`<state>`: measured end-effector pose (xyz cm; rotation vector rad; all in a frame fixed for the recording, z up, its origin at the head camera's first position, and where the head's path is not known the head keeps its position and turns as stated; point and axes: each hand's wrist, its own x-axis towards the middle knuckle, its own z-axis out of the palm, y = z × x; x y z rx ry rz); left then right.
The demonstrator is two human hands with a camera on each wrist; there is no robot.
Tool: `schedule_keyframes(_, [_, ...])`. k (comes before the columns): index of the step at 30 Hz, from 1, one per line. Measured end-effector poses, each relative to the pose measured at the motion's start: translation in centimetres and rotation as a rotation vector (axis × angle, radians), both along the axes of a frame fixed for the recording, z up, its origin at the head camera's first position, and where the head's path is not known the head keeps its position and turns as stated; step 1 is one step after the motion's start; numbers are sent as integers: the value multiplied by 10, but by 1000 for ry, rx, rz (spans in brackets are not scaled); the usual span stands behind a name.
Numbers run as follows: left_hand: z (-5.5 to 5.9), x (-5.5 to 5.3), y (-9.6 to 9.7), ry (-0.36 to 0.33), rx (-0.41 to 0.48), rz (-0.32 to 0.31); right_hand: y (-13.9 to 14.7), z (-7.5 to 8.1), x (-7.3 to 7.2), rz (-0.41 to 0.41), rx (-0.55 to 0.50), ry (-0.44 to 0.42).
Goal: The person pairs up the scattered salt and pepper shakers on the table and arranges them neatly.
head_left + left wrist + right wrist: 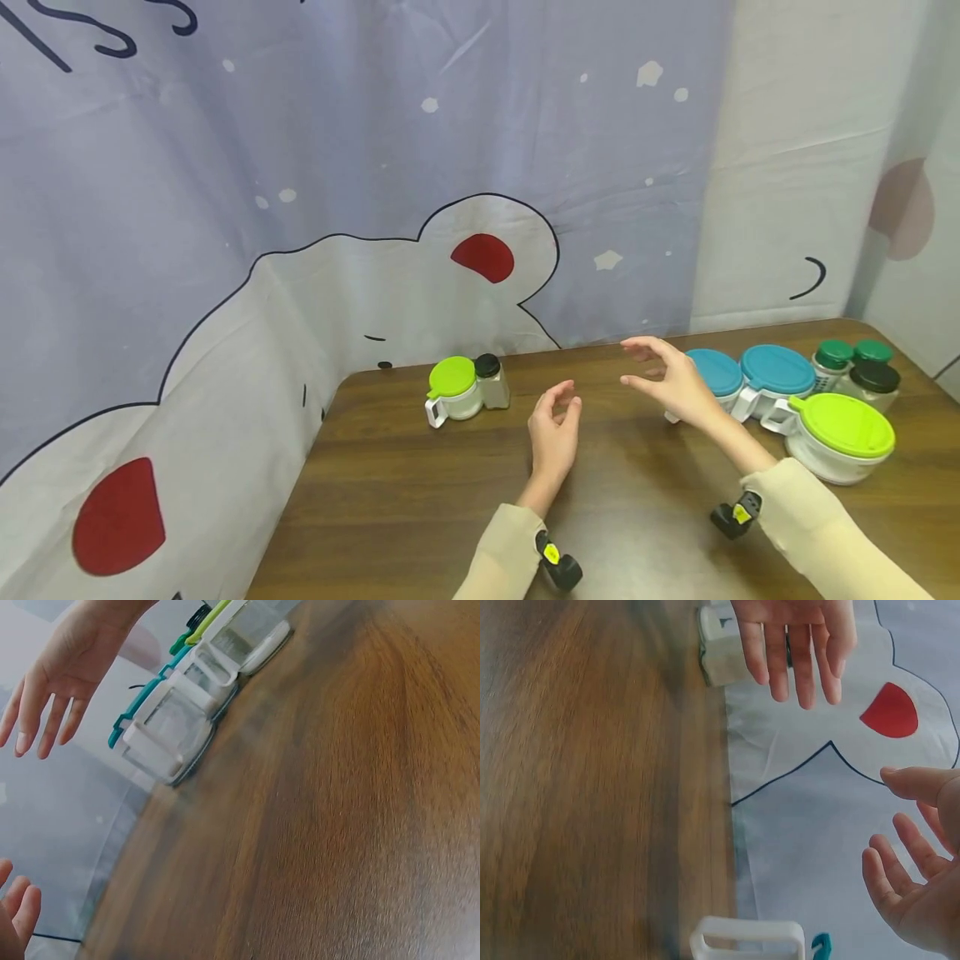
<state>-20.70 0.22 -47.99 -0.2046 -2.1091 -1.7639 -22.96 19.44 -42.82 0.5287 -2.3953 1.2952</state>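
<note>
My left hand (553, 437) is raised over the middle of the wooden table, fingers loosely bent and holding nothing. To its left stand a small jar with a lime-green lid (453, 377) and white handle, and a clear shaker with a black cap (492, 382). My right hand (672, 382) hovers further right, thumb and fingers spread apart with nothing between them. It overlaps a blue-lidded jar (716, 372) in the head view. In the left wrist view, the right hand (71, 664) hangs above and left of the handled jars (169, 731).
Beside the right hand are a second blue-lidded jar (777, 371), a larger lime-lidded jar (846, 433), a black-capped jar (873, 380) and two green-capped shakers (833, 357). A printed curtain (420, 167) hangs right behind the table's far edge.
</note>
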Motion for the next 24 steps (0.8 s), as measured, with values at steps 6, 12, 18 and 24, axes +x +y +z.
schedule_keyframes(6, [1,-1,7,-19,29,-10,9,4,3,-27,14,-6])
schedule_keyframes(12, [3,1,14,-39,16,-36,20,5,7,-43,33,-24])
schedule_keyframes(18, [1,3,20,-16,21,-52,30,6,9,-67,52,-10])
schedule_keyframes(24, [2,3,29,-7,31,-59,38,4,11,-76,45,23])
